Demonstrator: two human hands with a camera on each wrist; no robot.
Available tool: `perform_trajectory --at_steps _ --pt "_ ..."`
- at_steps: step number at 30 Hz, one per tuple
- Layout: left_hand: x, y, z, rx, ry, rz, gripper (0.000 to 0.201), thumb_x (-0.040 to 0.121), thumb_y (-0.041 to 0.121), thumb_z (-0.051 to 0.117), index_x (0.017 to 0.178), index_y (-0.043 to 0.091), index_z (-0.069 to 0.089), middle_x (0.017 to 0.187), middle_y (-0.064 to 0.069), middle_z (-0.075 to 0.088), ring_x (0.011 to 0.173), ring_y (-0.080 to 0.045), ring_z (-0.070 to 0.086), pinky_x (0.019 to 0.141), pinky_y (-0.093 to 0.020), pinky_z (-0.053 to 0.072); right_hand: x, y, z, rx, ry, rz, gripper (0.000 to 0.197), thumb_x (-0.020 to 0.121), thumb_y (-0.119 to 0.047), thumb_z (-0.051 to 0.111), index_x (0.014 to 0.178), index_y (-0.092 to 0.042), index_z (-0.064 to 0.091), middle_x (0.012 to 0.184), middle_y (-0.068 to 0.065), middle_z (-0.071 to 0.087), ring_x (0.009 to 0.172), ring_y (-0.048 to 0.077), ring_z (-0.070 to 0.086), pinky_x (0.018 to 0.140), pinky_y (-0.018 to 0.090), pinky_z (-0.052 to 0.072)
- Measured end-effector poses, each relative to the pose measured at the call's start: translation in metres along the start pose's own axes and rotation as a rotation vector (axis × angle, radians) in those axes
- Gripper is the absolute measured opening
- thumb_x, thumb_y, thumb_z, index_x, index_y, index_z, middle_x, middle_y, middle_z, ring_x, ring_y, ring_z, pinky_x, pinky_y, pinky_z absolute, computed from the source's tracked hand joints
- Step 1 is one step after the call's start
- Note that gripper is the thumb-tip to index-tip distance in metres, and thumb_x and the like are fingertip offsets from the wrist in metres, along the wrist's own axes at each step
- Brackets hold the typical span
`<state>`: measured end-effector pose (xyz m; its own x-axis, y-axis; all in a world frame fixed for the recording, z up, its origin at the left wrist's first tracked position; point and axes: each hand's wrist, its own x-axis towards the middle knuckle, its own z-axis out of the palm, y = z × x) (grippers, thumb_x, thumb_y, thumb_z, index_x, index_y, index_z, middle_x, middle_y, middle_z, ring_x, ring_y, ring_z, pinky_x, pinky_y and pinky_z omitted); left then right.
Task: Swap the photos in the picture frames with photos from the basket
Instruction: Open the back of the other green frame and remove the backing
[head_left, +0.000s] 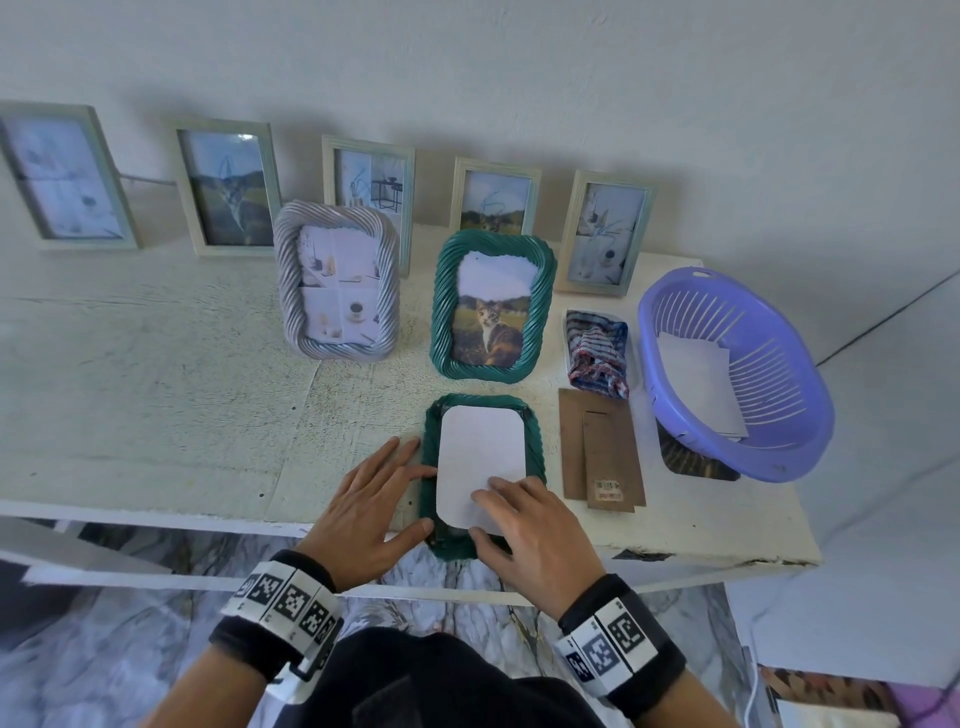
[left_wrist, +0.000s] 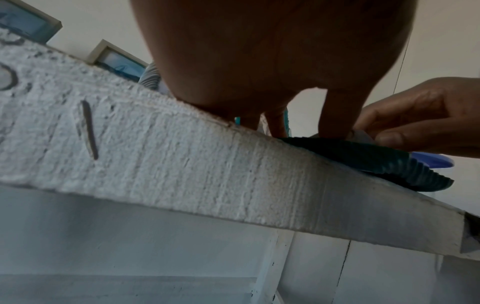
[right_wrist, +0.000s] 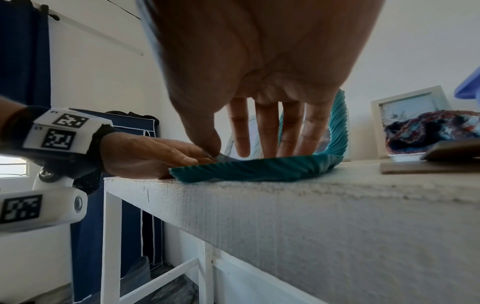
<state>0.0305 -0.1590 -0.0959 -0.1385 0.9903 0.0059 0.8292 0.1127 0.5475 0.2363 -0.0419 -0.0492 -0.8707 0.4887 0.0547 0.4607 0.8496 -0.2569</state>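
A dark green twisted frame (head_left: 535, 447) lies face down at the table's front edge, also seen in the wrist views (left_wrist: 376, 162) (right_wrist: 254, 166). A white photo back (head_left: 480, 452) sits in its opening. My left hand (head_left: 374, 499) lies flat beside the frame, fingers straight against its left rim and thumb on its near corner. My right hand (head_left: 524, 525) presses straight fingers (right_wrist: 267, 133) on the photo's near right part, thumb at its near edge. The purple basket (head_left: 779, 457) at the right holds white photos (head_left: 701, 384).
A brown backing board (head_left: 602, 452) lies right of the frame, with a bunched cloth (head_left: 597, 353) behind it. A green cat frame (head_left: 493, 306) and a silver frame (head_left: 337, 280) stand mid-table. Several pale frames (head_left: 228, 187) line the wall. A print (head_left: 685, 457) pokes from under the basket.
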Motion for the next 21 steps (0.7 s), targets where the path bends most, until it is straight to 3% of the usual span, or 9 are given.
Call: perform_trajectory --at_steps 7,12,15,21 --pt "0.000 0.001 0.000 0.027 0.023 0.000 0.060 0.088 0.062 0.037 0.141 0.033 0.040 0.162 0.013 0.005 0.149 -0.004 -0.008 0.118 -0.032 0.009 -0.002 -0.004 -0.010 0.133 0.092 -0.003 0.021 0.095 -0.026 0.043 0.105 -0.016 0.058 0.097 -0.004 0.065 0.083 0.020 0.054 0.063 0.034 0.050" --pt "0.000 0.001 0.001 0.018 0.045 0.013 0.055 0.089 0.062 0.039 0.137 0.035 0.043 0.162 0.013 0.008 0.149 -0.005 -0.005 0.116 -0.033 0.012 -0.003 -0.006 -0.018 0.147 0.216 0.058 0.030 0.094 -0.020 0.038 0.114 -0.014 0.060 0.083 -0.004 0.063 0.074 0.014 0.057 0.054 0.024 0.049" --pt "0.000 0.000 0.001 0.013 0.051 0.017 0.051 0.090 0.061 0.041 0.135 0.038 0.043 0.162 0.013 0.009 0.150 -0.006 -0.003 0.116 -0.034 0.013 -0.001 -0.008 -0.030 0.101 0.330 0.119 0.033 0.088 -0.017 0.039 0.111 -0.010 0.062 0.067 -0.004 0.056 0.059 0.012 0.050 0.047 0.018 0.035" --pt "0.000 0.000 0.002 -0.009 0.060 0.019 0.049 0.089 0.061 0.041 0.133 0.040 0.045 0.162 0.012 0.011 0.150 -0.007 -0.002 0.117 -0.037 0.013 -0.001 -0.002 -0.043 0.144 0.521 0.206 0.020 0.086 -0.008 0.050 0.103 -0.007 0.061 0.064 -0.001 0.053 0.052 0.013 0.045 0.049 0.018 0.034"
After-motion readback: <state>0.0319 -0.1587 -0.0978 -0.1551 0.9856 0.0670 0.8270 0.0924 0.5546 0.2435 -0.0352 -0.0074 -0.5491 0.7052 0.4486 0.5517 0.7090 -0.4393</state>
